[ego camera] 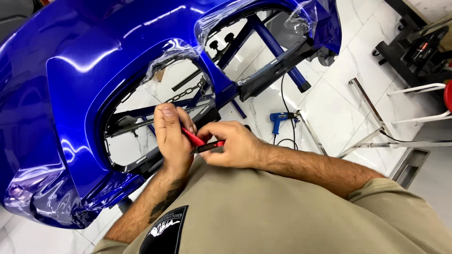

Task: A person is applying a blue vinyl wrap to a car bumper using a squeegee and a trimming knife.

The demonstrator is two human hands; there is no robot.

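Observation:
A glossy blue car bumper [75,84] rests on a blue metal stand, with clear film bunched along the edges of its grille openings. My left hand [172,141] is closed around a red tool [192,137] just below the larger opening's lower edge. My right hand [230,143] grips a small red-and-black knife-like tool [209,146], its tip meeting the red tool between both hands. A chain [186,92] hangs behind the opening.
A blue heat gun [278,119] with a black cord lies on the white tiled floor. Metal stand legs [372,122] stretch to the right. Black equipment [414,47] stands at the top right. The blue stand bar [278,49] crosses under the bumper.

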